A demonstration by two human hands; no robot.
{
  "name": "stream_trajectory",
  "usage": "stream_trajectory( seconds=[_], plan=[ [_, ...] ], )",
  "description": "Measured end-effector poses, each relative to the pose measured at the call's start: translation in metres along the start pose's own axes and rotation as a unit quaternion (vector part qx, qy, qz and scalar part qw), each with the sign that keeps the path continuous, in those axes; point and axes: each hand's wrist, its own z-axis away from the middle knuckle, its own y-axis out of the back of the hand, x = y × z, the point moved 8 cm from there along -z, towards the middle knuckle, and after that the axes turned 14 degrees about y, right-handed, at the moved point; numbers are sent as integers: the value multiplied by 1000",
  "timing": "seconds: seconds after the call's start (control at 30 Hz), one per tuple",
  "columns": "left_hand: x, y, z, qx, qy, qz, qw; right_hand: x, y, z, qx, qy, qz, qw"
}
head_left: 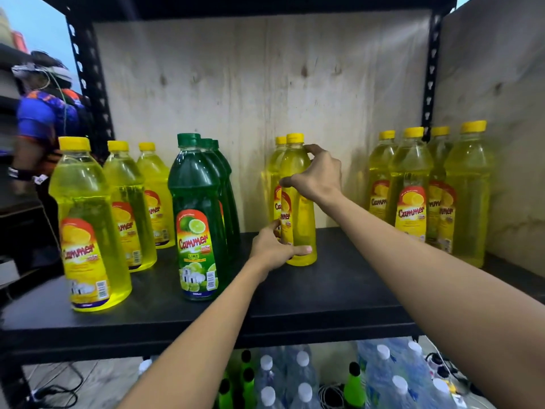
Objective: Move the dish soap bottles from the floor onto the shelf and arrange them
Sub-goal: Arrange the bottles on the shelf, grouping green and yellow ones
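Yellow dish soap bottle (298,202): stood upright mid-shelf (339,290), before a second yellow bottle. Right hand (317,175) grasped its shoulder; left hand (275,250) gripped its base.

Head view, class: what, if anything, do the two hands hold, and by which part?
Both grip the front yellow plastic soap bottle standing mid-shelf: right hand at its shoulder, left hand near its base.

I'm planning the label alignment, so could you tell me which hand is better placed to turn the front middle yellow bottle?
Probably the right hand: it wraps the front yellow bottle high up, while the left hand only steadies its base.
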Motion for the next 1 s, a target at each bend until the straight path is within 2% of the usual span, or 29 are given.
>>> stream_trajectory(
  seconds=[0.2, 0.3, 0.4, 0.5, 0.67, 0.87, 1.0],
  plan=[
    [-10, -3, -7, -31, 0, 17, 999, -1, 0, -10, -37, 0, 29, 999],
    [-10, -1, -10, -22, 8, 6, 1000, -12, 10, -26, -38, 5, 32, 999],
    [-9, 2, -10, 1, -1, -10, 1000, -18, 10, -35, -74, -7, 31, 997],
    [-8, 4, -7, 23, -19, -36, 999, -9, 7, -36, -91, -43, -24, 995],
    [-13, 0, -11, 7, -20, -70, 997, 8, 5, -39, -134, -68, -103, 983],
    [-16, 3, -14, 9, 3, -28, 1000, 24, -2, -32, -218, -87, -274, 933],
    [-15, 4, -12, 52, -6, -66, 996, 29, -15, -31, -242, -95, -349, 900]
  ],
)
